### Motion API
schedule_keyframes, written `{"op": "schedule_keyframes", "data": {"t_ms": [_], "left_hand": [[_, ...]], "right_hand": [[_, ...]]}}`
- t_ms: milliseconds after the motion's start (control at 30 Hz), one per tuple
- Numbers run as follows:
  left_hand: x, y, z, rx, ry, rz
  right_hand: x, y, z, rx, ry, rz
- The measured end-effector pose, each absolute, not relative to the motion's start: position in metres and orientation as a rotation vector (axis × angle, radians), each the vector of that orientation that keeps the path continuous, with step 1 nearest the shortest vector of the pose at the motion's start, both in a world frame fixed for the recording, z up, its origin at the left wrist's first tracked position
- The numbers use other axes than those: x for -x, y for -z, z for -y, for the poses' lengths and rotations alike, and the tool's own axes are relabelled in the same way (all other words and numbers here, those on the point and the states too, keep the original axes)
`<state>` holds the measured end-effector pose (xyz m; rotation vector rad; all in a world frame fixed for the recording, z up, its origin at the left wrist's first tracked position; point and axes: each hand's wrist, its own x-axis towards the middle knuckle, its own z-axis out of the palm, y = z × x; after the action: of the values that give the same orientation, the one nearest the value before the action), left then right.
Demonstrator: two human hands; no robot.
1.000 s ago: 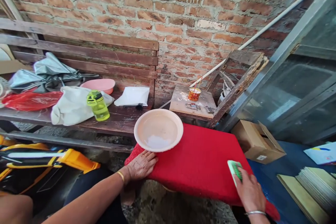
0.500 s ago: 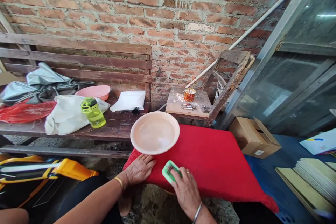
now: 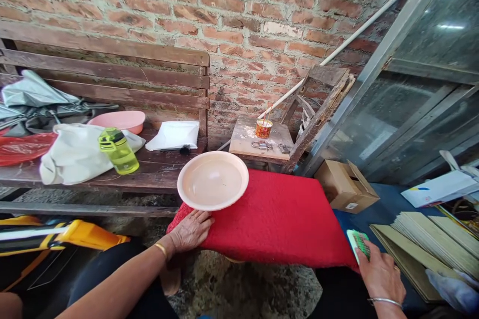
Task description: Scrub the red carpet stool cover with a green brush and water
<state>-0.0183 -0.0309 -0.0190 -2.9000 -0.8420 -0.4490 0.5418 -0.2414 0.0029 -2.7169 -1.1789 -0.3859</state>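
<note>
Item 1: my right hand (image 3: 385, 271), lower right of the frame, has its fingers closed on 1 green brush (image 3: 358, 244) with a pale edge. The brush is at the right end of the red-covered desk (image 3: 280, 219); contact between brush and desk I cannot tell.

Item 2: my left hand (image 3: 189, 232), lower left of centre, grips nothing. It lies flat, fingers extended, on the desk's near left corner, just below the rim of the basin (image 3: 212, 206); whether my fingertips touch that rim is unclear.

Item 3, markings: the cardboard box (image 3: 342, 187), right of centre, bears 1 white label (image 3: 351, 206), print too small to read. The white carton (image 3: 434, 192), at the right edge, shows a blue and yellow mark, wording illegible. The cup (image 3: 263, 130), above centre, carries a red and gold pattern; sticks stand in it, and 1 padlock (image 3: 259, 144) lies just below.
</note>
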Motion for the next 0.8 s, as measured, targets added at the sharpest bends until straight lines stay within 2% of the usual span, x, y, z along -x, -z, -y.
{"op": "schedule_keyframes", "data": {"t_ms": [133, 300, 467, 600, 800], "left_hand": [[0.019, 0.019, 0.031, 2.911, 0.428, 0.846], [0.02, 0.019, 0.03, 2.914, 0.397, 0.845], [0.02, 0.018, 0.029, 2.914, 0.371, 0.857], [0.018, 0.017, 0.029, 2.92, 0.403, 0.844], [0.012, 0.013, 0.03, 2.92, 0.365, 0.839]], "right_hand": [[-0.476, -0.003, 0.226, 2.421, 0.312, 1.369], [-0.33, -0.003, 0.192, 1.953, 0.066, 1.806], [-0.238, 0.0, 0.177, 1.766, 0.065, 2.065], [-0.283, 0.005, 0.182, 1.814, 0.173, 2.027], [-0.447, 0.014, 0.225, 2.135, 0.295, 1.689]]}}
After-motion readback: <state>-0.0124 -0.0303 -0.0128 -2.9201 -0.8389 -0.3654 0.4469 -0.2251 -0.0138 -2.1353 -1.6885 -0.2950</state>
